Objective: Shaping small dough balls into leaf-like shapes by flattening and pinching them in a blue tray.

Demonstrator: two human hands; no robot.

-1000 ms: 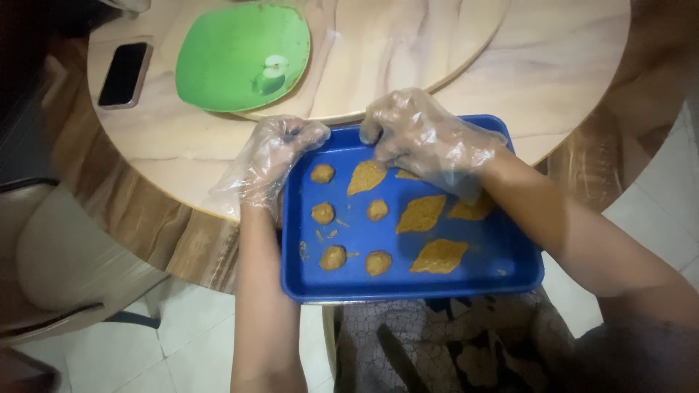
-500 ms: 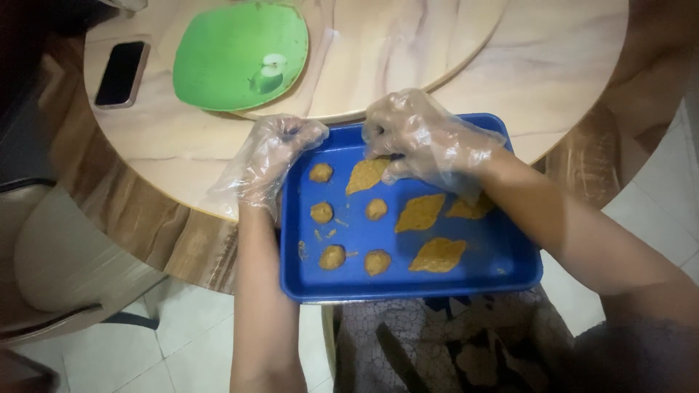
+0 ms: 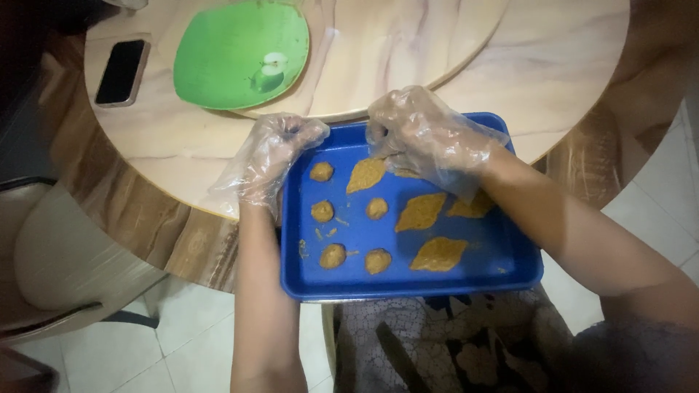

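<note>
Right hand, in a clear plastic glove, curled over the far end of the blue tray, fingertips pressing a flat diamond-shaped dough piece; anything pinched, impossible to tell. Left hand, gloved too, loosely closed at the tray's far left corner, grip unclear. In the tray: five small dough balls on the left, three more flat pieces on the right. Tray half on the round desk, overhanging its near edge. Farther off, green plate and phone.
</note>
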